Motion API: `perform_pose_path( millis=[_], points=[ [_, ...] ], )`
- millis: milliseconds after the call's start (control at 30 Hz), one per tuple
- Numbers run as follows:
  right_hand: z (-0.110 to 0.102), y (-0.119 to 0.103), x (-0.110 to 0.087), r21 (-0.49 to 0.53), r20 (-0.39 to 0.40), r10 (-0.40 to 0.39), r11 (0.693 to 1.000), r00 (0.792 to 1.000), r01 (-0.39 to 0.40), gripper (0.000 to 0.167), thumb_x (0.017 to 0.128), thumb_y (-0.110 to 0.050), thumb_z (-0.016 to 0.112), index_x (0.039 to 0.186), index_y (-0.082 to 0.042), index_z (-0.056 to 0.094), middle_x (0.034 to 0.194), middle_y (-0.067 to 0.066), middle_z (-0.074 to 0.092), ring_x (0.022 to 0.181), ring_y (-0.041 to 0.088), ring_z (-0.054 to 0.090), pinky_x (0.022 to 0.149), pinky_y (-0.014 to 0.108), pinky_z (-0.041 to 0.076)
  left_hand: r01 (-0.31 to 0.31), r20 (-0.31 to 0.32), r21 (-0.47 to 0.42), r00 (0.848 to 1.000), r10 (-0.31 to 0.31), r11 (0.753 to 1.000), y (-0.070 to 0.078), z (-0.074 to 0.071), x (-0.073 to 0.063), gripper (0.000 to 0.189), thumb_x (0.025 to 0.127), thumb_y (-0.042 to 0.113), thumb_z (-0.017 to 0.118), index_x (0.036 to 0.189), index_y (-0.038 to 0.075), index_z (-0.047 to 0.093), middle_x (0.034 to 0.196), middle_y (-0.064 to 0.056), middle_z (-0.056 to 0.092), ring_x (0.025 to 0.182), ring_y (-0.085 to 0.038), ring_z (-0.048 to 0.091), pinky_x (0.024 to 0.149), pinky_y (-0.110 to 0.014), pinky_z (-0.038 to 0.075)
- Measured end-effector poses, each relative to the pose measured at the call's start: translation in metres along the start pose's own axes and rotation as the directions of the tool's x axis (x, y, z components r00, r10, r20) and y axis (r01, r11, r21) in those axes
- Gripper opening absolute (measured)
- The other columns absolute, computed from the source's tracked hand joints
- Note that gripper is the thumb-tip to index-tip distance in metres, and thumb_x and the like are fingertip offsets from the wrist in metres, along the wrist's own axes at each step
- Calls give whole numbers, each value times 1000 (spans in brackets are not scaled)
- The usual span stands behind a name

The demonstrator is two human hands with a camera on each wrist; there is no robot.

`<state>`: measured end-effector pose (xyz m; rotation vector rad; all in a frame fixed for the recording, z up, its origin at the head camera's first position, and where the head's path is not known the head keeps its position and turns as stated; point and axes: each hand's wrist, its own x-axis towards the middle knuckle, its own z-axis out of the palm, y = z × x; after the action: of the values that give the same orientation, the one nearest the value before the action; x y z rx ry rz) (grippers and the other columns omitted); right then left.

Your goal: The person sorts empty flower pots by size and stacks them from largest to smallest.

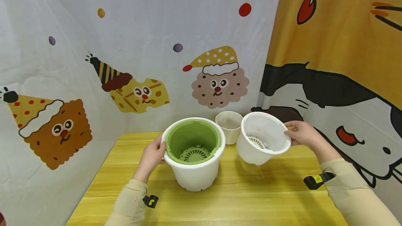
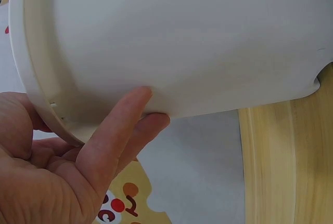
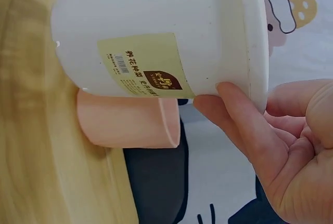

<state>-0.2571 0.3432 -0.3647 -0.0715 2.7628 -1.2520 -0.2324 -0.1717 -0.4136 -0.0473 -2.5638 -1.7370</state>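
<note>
My left hand point(image 1: 153, 158) grips the rim of a large white flower pot point(image 1: 196, 178), thumb on the rim and fingers along the outer wall. Nested inside it is a green pot point(image 1: 191, 138) with a slotted bottom. On the right, my right hand point(image 1: 303, 133) pinches the rim of a second white flower pot point(image 1: 251, 151), which is tilted and raised off the table. Slots show in this pot's bottom, and its outer wall carries a yellowish label point(image 3: 143, 65). Whether the left pot touches the table is hard to tell.
A cream faceted pot point(image 1: 228, 128) stands at the back of the wooden table point(image 1: 188, 206), between the two white pots. In the right wrist view a pink pot point(image 3: 130, 122) stands behind the raised one. Printed curtains point(image 1: 150, 20) close off the back and sides.
</note>
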Motion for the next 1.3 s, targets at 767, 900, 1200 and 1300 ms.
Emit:
perform_pose_path(
  millis=[767,900,1200,1300],
  points=[
    [-17,-29,2,101,-26,-23,995,999,26,51,101,-10,55,140,16,37,115,31,63,84,22,68,73,35,63,3,0,-3,1000,-3,1000,0,0,-1,50,104,17,43,152,6,39,128,-30,57,84,-27,68,63,-37,63],
    [-19,-32,2,102,-40,-28,994,999,32,51,102,-11,55,141,16,37,115,30,63,83,21,68,73,35,63,0,1,-4,1000,0,1000,0,0,-1,49,104,17,43,152,6,40,127,-30,57,83,-26,68,64,-40,63],
    [-23,-45,1,86,-78,-36,995,996,43,49,102,-13,54,141,13,39,118,31,61,83,23,67,73,32,62,-4,5,-10,1000,4,1000,1,0,-1,49,104,16,43,152,6,39,128,-30,57,83,-27,68,62,-37,63],
    [-25,-47,2,90,-81,-49,994,996,56,49,102,-13,54,141,13,39,117,30,62,82,22,67,72,31,62,-3,4,-6,1000,3,1000,2,0,-1,49,104,16,43,152,5,40,127,-30,57,83,-27,68,62,-37,63]
  ],
)
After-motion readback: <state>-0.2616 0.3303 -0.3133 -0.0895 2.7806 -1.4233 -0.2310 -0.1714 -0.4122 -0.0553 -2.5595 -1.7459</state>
